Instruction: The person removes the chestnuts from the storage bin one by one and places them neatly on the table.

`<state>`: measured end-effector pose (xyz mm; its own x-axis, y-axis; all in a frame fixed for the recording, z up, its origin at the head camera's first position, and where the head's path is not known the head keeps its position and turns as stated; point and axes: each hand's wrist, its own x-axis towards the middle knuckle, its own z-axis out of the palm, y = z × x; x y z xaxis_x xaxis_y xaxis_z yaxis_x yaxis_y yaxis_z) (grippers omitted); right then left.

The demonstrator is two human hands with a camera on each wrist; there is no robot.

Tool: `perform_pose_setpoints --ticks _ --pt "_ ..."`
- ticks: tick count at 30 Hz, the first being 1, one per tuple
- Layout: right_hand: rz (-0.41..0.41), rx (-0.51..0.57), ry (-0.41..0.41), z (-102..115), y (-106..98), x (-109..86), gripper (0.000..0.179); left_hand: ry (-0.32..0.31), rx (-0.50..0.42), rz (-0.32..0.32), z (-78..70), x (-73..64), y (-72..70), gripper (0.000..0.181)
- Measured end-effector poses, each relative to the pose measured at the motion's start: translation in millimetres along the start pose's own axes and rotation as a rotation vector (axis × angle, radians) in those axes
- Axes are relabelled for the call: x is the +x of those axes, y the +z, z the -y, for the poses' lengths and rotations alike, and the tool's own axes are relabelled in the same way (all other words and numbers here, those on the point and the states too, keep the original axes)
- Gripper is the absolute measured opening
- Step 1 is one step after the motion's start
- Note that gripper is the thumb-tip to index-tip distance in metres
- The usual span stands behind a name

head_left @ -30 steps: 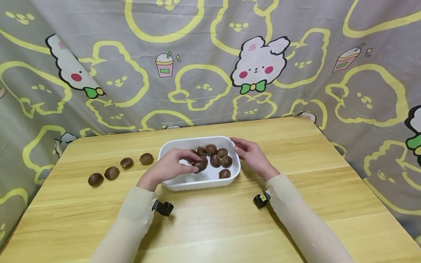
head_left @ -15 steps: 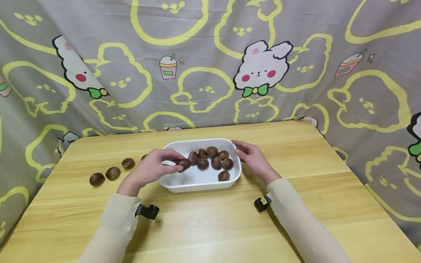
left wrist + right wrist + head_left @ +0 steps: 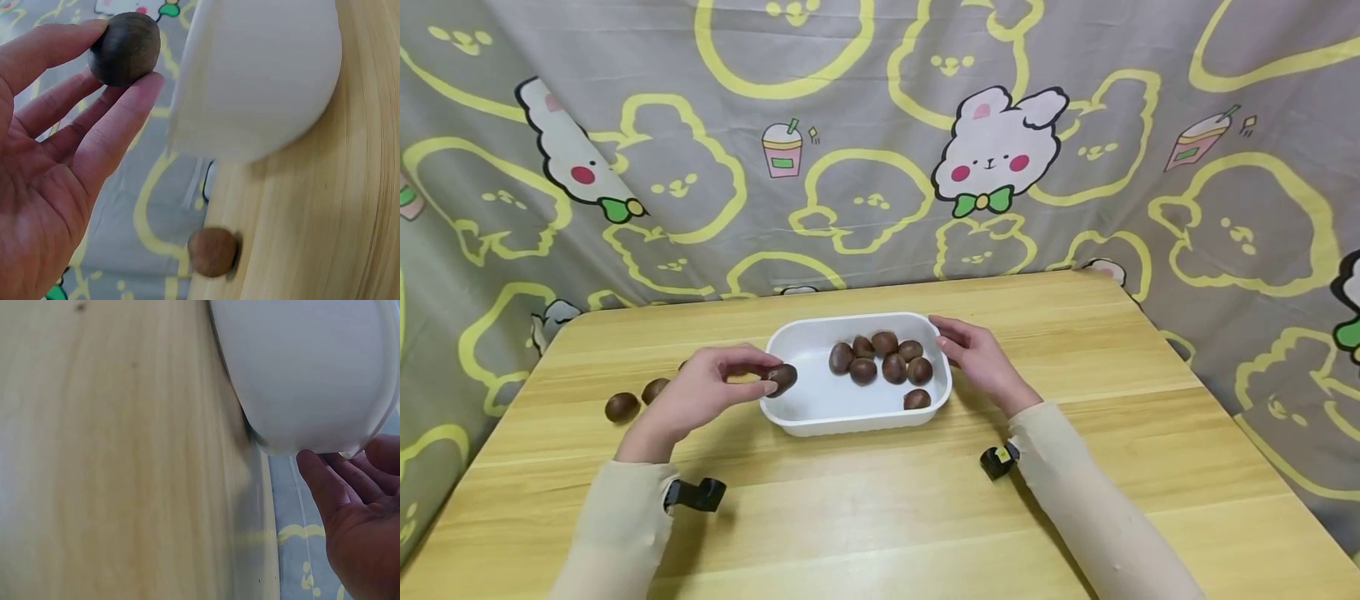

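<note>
My left hand (image 3: 696, 392) pinches a dark brown chestnut (image 3: 783, 380) between thumb and fingertips, just over the left rim of a white tray (image 3: 850, 427). The left wrist view shows this chestnut (image 3: 127, 49) gripped beside the tray's outer wall (image 3: 262, 81). Several other chestnuts (image 3: 862, 371) lie inside the tray, mostly clustered toward its right and back. At the tray's right end my right hand (image 3: 981, 358) rests its fingers against the outer wall. In the right wrist view these fingers (image 3: 322, 484) touch the end of the tray, below its rim.
Loose chestnuts (image 3: 622, 407) sit on the wooden table (image 3: 880, 517) left of the tray, some partly hidden behind my left hand. Another chestnut (image 3: 212, 252) shows on the table in the left wrist view. A patterned curtain (image 3: 865, 242) hangs behind the table.
My left hand has carried the chestnut leftward from the middle of the tray to its left rim. The right hand has stayed at the tray's right end.
</note>
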<state>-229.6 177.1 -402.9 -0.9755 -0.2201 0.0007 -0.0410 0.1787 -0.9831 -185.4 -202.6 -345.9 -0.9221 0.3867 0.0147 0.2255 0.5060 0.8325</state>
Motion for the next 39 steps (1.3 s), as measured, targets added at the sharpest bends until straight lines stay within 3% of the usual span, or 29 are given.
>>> perform_pose_setpoints --ticks 8,15,18,27,32,39 --pt "0.005 -0.008 0.003 0 -1 0.8 0.042 -0.009 -0.038 -0.041 10.6 -23.5 -21.1 0.028" --pt "0.001 -0.003 -0.002 0 -2 -1.1 0.042 0.009 -0.029 -0.085 18.4 -40.0 -30.8 0.029" --pt "-0.002 0.004 -0.009 -1 -3 -1.2 0.042 -0.031 -0.030 -0.102 19.3 -49.3 -37.7 0.033" --pt "0.010 -0.005 -0.002 2 -1 1.2 0.042 -0.102 0.077 -0.152 33.9 -83.3 -74.1 0.033" --pt "0.013 -0.007 -0.002 3 1 2.4 0.042 -0.173 0.161 -0.200 48.8 -101.8 -89.2 0.035" --pt "0.007 0.007 0.003 1 -2 3.1 0.042 -0.277 0.157 -0.190 73.8 -117.1 -100.8 0.038"
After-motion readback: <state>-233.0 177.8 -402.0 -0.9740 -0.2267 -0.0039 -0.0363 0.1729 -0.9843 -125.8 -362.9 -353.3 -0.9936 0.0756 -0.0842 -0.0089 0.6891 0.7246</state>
